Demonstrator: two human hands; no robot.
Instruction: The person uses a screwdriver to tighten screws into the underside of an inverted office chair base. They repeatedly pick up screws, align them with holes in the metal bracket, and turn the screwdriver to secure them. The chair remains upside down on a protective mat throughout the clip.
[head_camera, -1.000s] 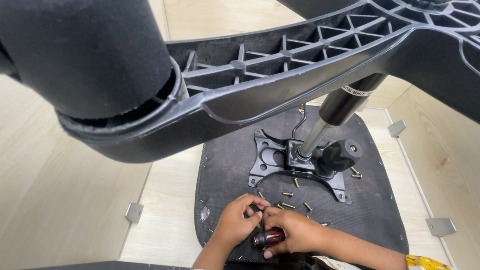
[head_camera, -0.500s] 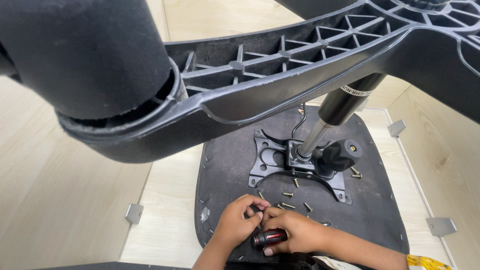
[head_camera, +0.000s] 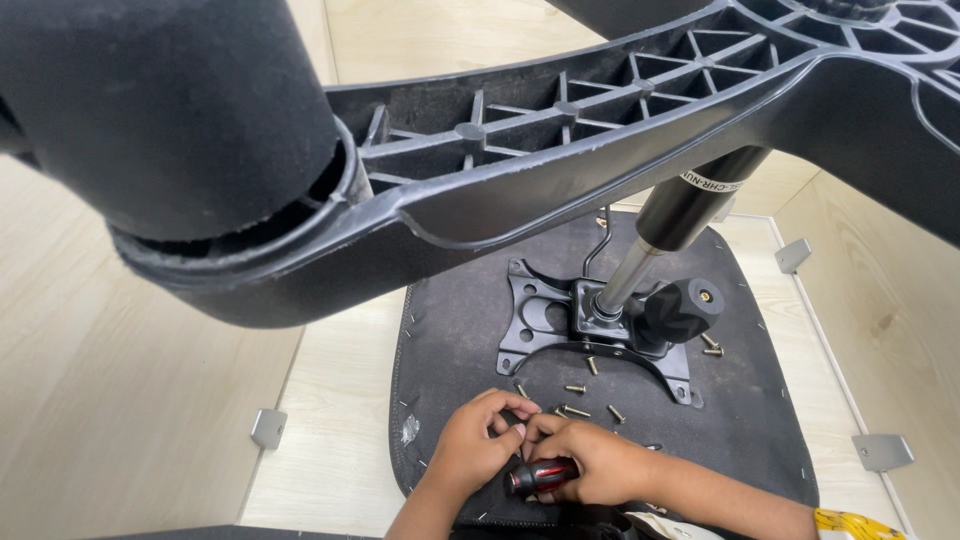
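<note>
An upturned black chair seat (head_camera: 460, 330) lies on a pale wooden surface, its metal mounting plate (head_camera: 545, 320) and gas cylinder (head_camera: 665, 235) pointing up. The ribbed black star base (head_camera: 560, 150) and a castor (head_camera: 170, 110) loom close to the camera. Several brass screws (head_camera: 575, 410) lie loose on the seat near the plate. My right hand (head_camera: 590, 460) is closed around a red and black screwdriver handle (head_camera: 540, 475) at the seat's near edge. My left hand (head_camera: 475, 440) pinches at the tool's tip end, touching the right hand's fingers.
A black round knob (head_camera: 685, 310) sticks out beside the cylinder's foot. Small grey metal corner brackets (head_camera: 268, 427) (head_camera: 882, 450) (head_camera: 792, 255) sit at the joints of the pale wooden walls around the seat.
</note>
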